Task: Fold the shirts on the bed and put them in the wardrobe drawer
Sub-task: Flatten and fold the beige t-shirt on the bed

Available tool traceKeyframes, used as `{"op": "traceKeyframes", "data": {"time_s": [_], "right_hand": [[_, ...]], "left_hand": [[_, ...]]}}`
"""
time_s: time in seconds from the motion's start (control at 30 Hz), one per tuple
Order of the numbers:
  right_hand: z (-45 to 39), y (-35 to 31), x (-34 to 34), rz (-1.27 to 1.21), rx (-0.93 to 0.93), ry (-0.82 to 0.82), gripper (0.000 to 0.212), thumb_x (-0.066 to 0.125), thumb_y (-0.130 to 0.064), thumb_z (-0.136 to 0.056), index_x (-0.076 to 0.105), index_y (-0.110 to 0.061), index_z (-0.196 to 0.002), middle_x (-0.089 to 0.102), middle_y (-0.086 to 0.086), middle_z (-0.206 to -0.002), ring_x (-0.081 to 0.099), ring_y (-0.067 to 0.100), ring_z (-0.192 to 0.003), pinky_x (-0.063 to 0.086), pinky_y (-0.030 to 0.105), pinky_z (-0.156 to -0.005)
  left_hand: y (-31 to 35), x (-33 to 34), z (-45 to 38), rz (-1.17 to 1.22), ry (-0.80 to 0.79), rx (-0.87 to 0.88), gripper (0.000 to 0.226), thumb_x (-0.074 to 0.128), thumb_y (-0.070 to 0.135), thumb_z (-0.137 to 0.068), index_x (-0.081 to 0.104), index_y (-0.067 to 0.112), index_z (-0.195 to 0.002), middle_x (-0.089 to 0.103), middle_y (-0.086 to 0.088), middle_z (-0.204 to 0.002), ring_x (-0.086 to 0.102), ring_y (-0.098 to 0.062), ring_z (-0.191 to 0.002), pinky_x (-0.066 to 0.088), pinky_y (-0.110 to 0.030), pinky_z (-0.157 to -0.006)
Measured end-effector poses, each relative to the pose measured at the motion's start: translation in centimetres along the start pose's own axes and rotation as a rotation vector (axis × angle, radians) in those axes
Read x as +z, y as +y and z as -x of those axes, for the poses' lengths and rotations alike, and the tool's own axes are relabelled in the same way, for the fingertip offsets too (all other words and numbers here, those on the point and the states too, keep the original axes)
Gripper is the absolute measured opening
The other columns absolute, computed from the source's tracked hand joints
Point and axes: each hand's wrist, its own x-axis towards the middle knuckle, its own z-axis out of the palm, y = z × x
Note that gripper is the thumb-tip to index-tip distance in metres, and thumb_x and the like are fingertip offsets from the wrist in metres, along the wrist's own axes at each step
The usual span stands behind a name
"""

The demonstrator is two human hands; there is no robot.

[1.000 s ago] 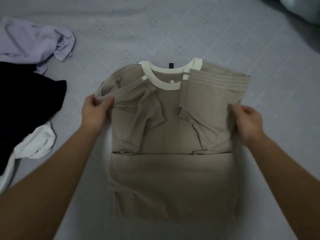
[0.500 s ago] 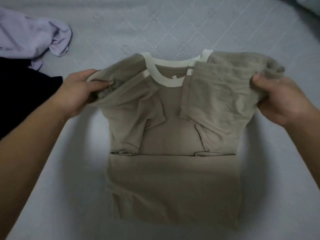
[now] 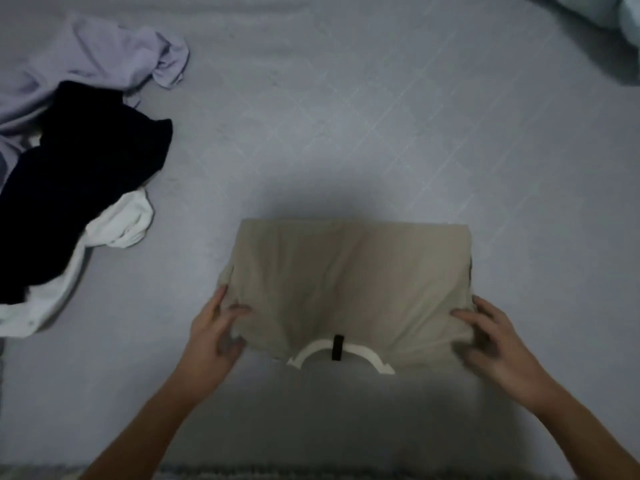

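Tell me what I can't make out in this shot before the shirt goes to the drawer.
- Wardrobe drawer: outside the head view.
- Sleeves of the beige shirt: folded under.
- Left hand, right hand: blurred, grip unclear.
- White shirt: mostly under the black shirt.
- Lavender shirt: cut by the left edge.

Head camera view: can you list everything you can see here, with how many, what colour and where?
beige shirt: one, beige with a white collar and a small black neck tag, folded, centre of the bed, collar edge nearest the person
lilac garment: one, pale purple, crumpled, upper left
black garment: one, black, heaped at left, partly over the lilac and white ones
white garment: one, white, under the black one
bed cover: one, grey, quilted
pale bedding: pale, top right corner
left hand: fingers on the shirt's near left corner
right hand: fingers on its near right corner
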Motion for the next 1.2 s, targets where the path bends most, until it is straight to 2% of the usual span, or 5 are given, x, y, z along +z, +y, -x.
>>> {"op": "traceKeyframes", "data": {"time_s": [0.13, 0.53, 0.73, 0.93, 1.2], "right_hand": [[-1.8, 1.0, 2.9, -0.359, 0.358, 0.387, 0.055, 0.078, -0.023, -0.083, 0.053, -0.018, -0.132, 0.059, 0.004, -0.127, 0.058, 0.021, -0.114, 0.045, 0.046, -0.106], [-3.8, 2.7, -0.4, -0.088, 0.274, 0.416, 0.01, 0.068, -0.03, -0.088, 0.064, -0.02, -0.087, 0.068, 0.003, -0.082, 0.061, 0.027, -0.079, 0.045, 0.032, -0.068], [-4.9, 2.4, 0.0, -0.004, 0.34, 0.431, 0.027, 0.068, -0.037, -0.086, 0.064, -0.019, -0.106, 0.065, 0.001, -0.097, 0.06, 0.023, -0.092, 0.045, 0.033, -0.085], [-6.9, -1.3, 0.5, -0.408, 0.37, 0.28, 0.043, 0.068, -0.055, -0.084, 0.071, -0.014, -0.093, 0.073, 0.006, -0.094, 0.067, 0.024, -0.086, 0.054, 0.038, -0.083], [-6.2, -0.9, 1.3, -0.548, 0.237, 0.21, 0.009, 0.073, -0.027, -0.087, 0.074, -0.019, -0.092, 0.077, -0.002, -0.086, 0.074, 0.012, -0.076, 0.057, 0.022, -0.061]], "left_hand": [[1.7, 1.3, -3.1, 0.506, 0.38, -0.483, 0.06, 0.081, 0.026, -0.08, 0.05, 0.011, -0.13, 0.055, -0.013, -0.13, 0.061, -0.02, -0.11, 0.053, -0.029, -0.089], [-0.6, 1.0, -3.3, 0.699, 0.078, -0.816, 0.032, 0.071, 0.014, -0.086, 0.066, 0.007, -0.117, 0.072, -0.015, -0.105, 0.068, -0.03, -0.087, 0.055, -0.037, -0.079], [0.7, 1.6, -4.0, 0.04, 0.336, -0.555, 0.052, 0.072, 0.02, -0.074, 0.059, 0.012, -0.123, 0.062, -0.015, -0.115, 0.061, -0.034, -0.102, 0.051, -0.042, -0.09], [3.0, 1.0, -8.5, 0.307, 0.131, -0.556, 0.084, 0.067, 0.074, -0.07, 0.057, 0.015, -0.129, 0.064, -0.001, -0.113, 0.064, -0.023, -0.098, 0.052, -0.04, -0.089], [1.1, -0.3, -7.8, 1.003, -0.125, -0.658, 0.074, 0.09, 0.047, -0.055, 0.071, 0.007, -0.115, 0.073, -0.011, -0.112, 0.072, -0.027, -0.1, 0.059, -0.035, -0.077]]}}
